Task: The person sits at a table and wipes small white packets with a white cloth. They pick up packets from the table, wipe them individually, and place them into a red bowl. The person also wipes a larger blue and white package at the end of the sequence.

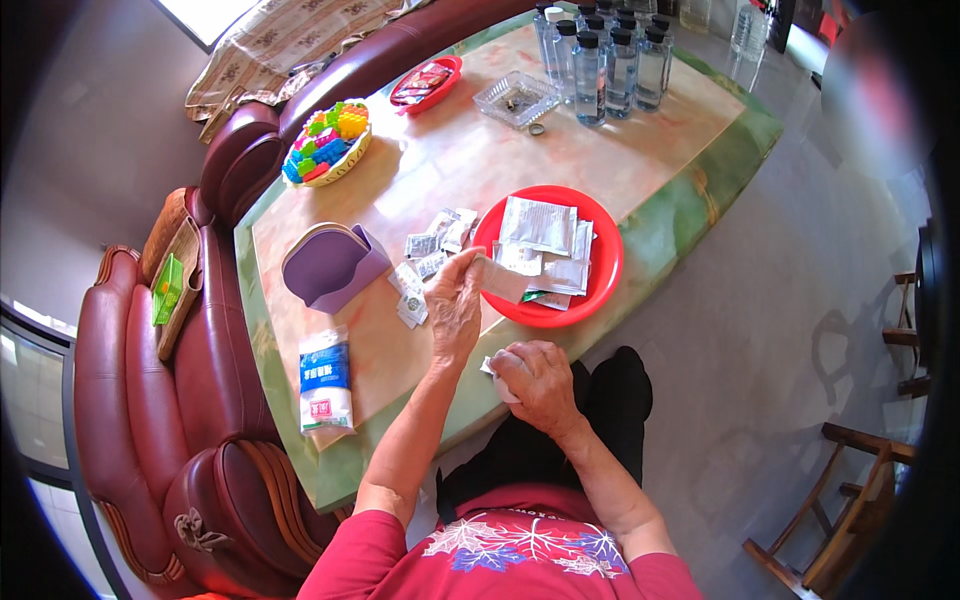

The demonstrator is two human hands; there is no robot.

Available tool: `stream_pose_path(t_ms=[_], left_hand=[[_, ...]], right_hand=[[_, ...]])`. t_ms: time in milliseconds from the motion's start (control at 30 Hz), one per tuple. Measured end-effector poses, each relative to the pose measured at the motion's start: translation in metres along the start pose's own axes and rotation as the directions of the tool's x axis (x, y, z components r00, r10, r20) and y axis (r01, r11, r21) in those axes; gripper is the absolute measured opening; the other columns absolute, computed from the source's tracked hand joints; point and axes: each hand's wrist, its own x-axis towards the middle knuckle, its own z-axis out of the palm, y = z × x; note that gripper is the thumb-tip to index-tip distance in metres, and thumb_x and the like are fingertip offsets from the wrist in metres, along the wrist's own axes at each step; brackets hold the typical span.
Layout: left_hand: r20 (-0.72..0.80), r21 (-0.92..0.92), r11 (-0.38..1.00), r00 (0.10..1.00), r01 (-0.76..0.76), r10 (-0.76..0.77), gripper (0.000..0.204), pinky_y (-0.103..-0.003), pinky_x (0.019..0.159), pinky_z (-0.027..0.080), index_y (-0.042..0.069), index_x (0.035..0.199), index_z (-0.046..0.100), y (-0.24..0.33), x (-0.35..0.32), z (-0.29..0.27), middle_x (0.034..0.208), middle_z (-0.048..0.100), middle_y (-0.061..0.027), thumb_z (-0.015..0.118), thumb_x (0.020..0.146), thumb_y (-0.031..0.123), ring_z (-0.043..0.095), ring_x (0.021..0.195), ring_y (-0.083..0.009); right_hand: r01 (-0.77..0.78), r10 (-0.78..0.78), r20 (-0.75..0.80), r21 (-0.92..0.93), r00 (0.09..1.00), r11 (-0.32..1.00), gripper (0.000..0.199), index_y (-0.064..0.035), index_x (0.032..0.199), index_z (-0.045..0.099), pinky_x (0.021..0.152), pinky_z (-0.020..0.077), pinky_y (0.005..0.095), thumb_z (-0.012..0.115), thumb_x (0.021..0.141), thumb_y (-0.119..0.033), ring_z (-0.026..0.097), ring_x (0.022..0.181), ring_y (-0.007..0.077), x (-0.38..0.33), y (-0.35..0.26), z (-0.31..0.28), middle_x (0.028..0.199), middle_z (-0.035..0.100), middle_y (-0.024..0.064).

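Observation:
My left hand point(455, 305) is raised over the table and pinches a small whitish sachet point(500, 280) at the near rim of a red round plate point(604, 262). That plate holds several flat silvery-white sachets point(540, 225). My right hand point(535, 378) is closed around a white sachet point(492, 364) at the table's near edge. More small sachets point(430, 250) lie loose on the tabletop just left of the plate.
A purple holder point(330, 265) and a blue-and-white bag point(325, 385) sit left on the marble table point(450, 150). Further back are a basket of coloured blocks point(325, 145), a small red dish point(425, 82), a clear tray point(515, 97) and several water bottles point(605, 55). A dark red sofa point(190, 400) borders the left.

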Motion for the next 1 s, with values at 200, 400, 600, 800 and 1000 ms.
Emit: stream_pose_path(t_ms=[200,400,600,800,1000], left_hand=[[0.0,0.06,0.998,1.0,0.001,-0.001,0.028,-0.028,0.082,0.051,-0.002,0.117,0.06,-0.015,0.031,0.013,0.1,0.07,-0.0122,0.063,0.094,0.013,0.065,0.09,-0.0141],[0.004,0.304,0.945,0.992,-0.122,0.127,0.035,-0.036,0.095,0.047,-0.001,0.129,0.056,0.003,0.022,0.015,0.122,0.062,-0.0211,0.056,0.096,0.012,0.06,0.113,-0.0302],[-0.034,0.66,0.714,0.94,-0.234,0.34,0.045,-0.045,0.107,0.034,0.002,0.128,0.056,-0.012,-0.009,-0.038,0.135,0.052,-0.0184,0.068,0.087,0.016,0.045,0.127,-0.0352],[0.17,0.932,0.272,0.952,-0.24,0.256,0.047,-0.052,0.103,0.029,0.017,0.127,0.062,-0.02,-0.061,-0.094,0.142,0.041,-0.0183,0.073,0.081,0.022,0.033,0.133,-0.0381],[0.044,0.939,0.323,0.975,-0.115,0.219,0.038,-0.052,0.106,0.023,0.018,0.119,0.065,-0.021,-0.082,-0.133,0.138,0.044,-0.0175,0.071,0.082,0.022,0.032,0.134,-0.0379]], right_hand=[[0.003,-0.003,-0.008,0.002,1.0,1.0,0.028,-0.0168,0.1,0.068,0.08,0.0464,0.036,0.074,0.072,-0.016,0.059,0.095,0.0225,-0.001,0.001,0.002,0.099,0.062,0.0036],[0.0,0.0,-0.001,-0.005,1.0,1.0,0.03,-0.0164,0.099,0.069,0.079,0.0467,0.0372,0.074,0.069,-0.014,0.059,0.093,0.0237,-0.003,0.002,0.004,0.1,0.063,0.0043],[0.025,-0.025,-0.025,0.016,0.999,1.0,0.034,-0.0155,0.102,0.066,0.078,0.0471,0.0402,0.071,0.07,-0.01,0.058,0.089,0.0274,0.0,0.0,0.004,0.1,0.062,0.0073],[0.034,-0.034,-0.025,0.003,0.999,0.999,0.032,-0.0171,0.103,0.065,0.077,0.046,0.0383,0.072,0.072,-0.012,0.057,0.09,0.0249,-0.002,0.001,0.006,0.1,0.061,0.0047],[0.023,-0.023,-0.032,0.009,0.999,1.0,0.031,-0.0164,0.101,0.066,0.076,0.0461,0.039,0.071,0.071,-0.012,0.057,0.088,0.026,-0.004,0.003,0.008,0.099,0.061,0.0065]])
